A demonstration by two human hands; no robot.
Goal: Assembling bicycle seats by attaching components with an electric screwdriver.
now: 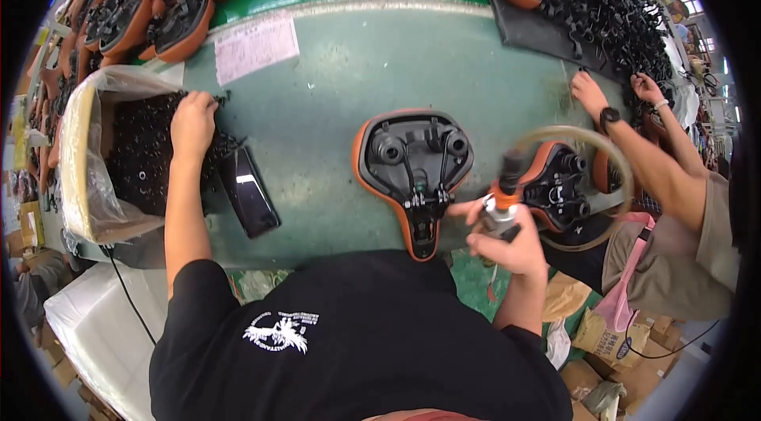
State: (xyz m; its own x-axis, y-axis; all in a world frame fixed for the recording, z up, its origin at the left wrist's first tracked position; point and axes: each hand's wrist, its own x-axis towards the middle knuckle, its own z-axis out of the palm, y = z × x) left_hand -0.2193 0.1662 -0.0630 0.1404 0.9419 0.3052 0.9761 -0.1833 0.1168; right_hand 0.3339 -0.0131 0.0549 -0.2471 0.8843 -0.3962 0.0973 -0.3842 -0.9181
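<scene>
An upside-down bicycle saddle [379,183] with an orange-brown edge and black underside lies in front of me, its narrow nose toward my body. My right hand [515,243] is closed around an air screwdriver [501,211] with a silver body and orange collar, just right of the saddle's nose. One finger reaches toward the saddle's clamp [426,199]. At the left, my left hand [194,124] is over the edge of a plastic-lined box [75,159] full of small black parts [139,143]. Its fingers are pinched, and a small black part [223,96] sticks out at the fingertips.
A dark phone [250,191] lies beside the box, and a paper sheet [258,48] farther back. Saddles are piled far left [182,28] and far right. A hose loop [626,183] hangs over another saddle [555,191]. A co-worker's hands [590,96] reach toward black parts at right.
</scene>
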